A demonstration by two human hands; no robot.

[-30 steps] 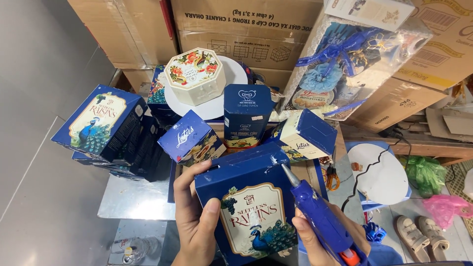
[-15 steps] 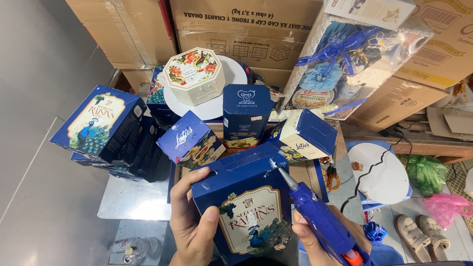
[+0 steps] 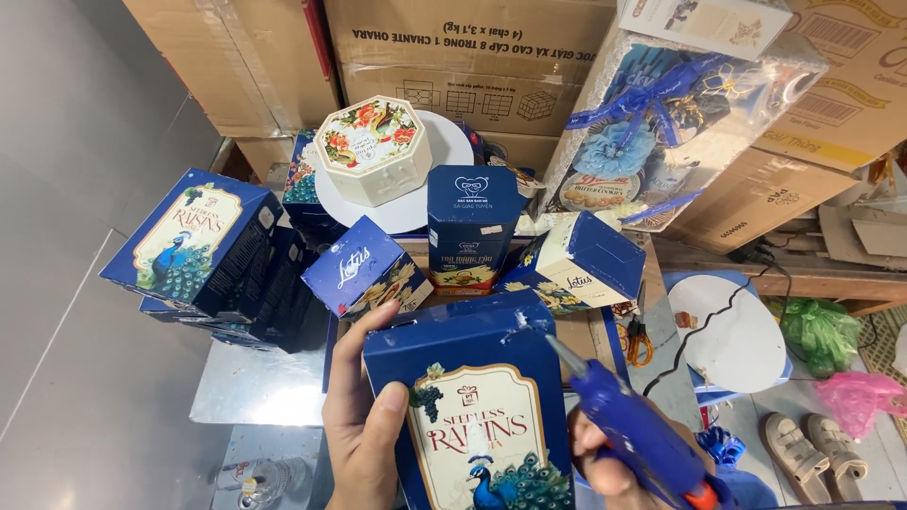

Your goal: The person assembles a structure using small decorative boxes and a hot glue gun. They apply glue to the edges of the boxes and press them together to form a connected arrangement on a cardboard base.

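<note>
My left hand grips the left side of a dark blue box with a peacock picture, held upright near the bottom of the view. My right hand is wrapped around a blue glue gun whose nozzle tip touches the box's upper right corner. Just beyond the box lie three smaller blue boxes: one tilted at the left, one standing upright in the middle, one tilted at the right.
Several more peacock boxes are stacked at the left. A cream octagonal tin sits on a white round board. A wrapped gift basket and cardboard cartons fill the back. Sandals lie on the floor at right.
The peacock box has tilted up slightly and the glue gun's nozzle has shifted to the box's top right corner. My left hand keeps its grip.
</note>
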